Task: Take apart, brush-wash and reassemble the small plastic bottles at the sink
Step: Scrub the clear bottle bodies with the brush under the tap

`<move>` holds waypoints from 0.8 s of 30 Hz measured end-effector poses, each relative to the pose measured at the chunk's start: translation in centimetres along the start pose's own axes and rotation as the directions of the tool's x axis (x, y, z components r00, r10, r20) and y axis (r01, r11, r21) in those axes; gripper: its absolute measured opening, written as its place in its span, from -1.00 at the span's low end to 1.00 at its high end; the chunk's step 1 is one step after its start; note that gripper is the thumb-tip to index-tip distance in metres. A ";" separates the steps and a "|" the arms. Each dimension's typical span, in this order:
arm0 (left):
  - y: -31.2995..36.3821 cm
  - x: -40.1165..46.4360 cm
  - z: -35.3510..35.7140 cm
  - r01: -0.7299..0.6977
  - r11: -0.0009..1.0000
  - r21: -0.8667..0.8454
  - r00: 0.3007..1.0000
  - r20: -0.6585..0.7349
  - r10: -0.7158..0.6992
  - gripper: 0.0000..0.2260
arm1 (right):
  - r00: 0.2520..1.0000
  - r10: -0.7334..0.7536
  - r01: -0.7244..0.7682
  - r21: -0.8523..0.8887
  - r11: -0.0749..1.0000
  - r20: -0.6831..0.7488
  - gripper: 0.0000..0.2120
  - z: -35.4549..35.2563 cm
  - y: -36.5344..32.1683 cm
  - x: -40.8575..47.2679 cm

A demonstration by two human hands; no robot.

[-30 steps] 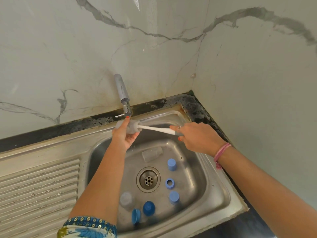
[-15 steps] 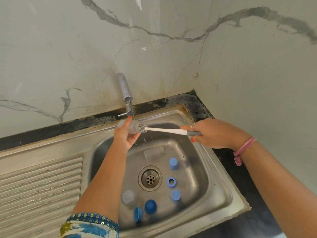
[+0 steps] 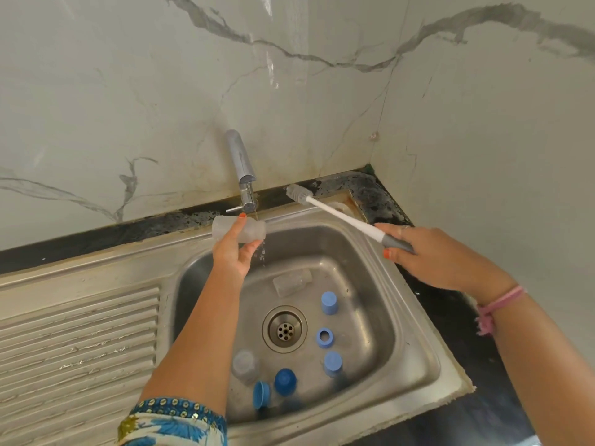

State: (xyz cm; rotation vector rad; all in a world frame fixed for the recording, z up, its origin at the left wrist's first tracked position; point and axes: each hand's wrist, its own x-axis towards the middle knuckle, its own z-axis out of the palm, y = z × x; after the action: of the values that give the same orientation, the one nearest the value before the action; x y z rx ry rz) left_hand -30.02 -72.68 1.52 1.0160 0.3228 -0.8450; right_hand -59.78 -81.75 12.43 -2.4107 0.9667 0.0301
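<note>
Head view: At a steel sink (image 3: 415, 365), a person's left hand (image 3: 233, 255) grips a clear bottle (image 3: 240, 230) lying sideways under the tap (image 3: 243, 175), its mouth pointing right, a thin stream of water running past that end. The right hand (image 3: 431, 255) is closed round the grey handle of a brush (image 3: 338, 214), whose head is clear of the bottle, up and to the right of the mouth, over the sink's back rim. The bottle's long axis runs left to right; the brush slants across it. The bottle looks frosted and empty, its cap off. In the basin lie another clear bottle (image 3: 292, 281), a third (image 3: 245, 365) and blue caps (image 3: 328, 302) around the drain (image 3: 284, 329). The step looks like a rinse.
</note>
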 end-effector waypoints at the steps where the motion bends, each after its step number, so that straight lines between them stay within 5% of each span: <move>1: -0.3 -0.3 0.1 0.004 1.000 -0.003 1.000 0.029 -0.004 -0.45 | 1.000 -0.020 0.020 0.013 1.000 -0.006 -0.53 0.9 -0.8 -0.1; 9: -1.6 -0.4 0.9 -0.086 0.993 -0.083 0.996 0.007 0.087 -0.41 | 0.999 -0.030 0.026 -0.244 0.970 -0.014 -0.42 9.4 -7.2 -3.0; 18: -1.1 -0.3 -1.6 -0.226 0.951 0.211 0.963 0.195 0.185 -0.47 | 1.000 0.023 -0.023 -0.142 0.990 -0.002 -0.69 8.1 -8.2 -0.3; 24: 0.1 0.8 -3.5 -0.170 0.911 0.375 0.946 0.322 0.044 -0.47 | 0.993 0.055 -0.046 -0.085 0.995 0.108 -0.76 7.5 -7.3 0.8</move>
State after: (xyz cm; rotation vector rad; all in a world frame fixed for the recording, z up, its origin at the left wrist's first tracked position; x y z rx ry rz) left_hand -28.90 -70.07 -0.68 1.2457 -0.1827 -0.9738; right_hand -53.20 -74.20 9.32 -2.4300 0.9932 0.2239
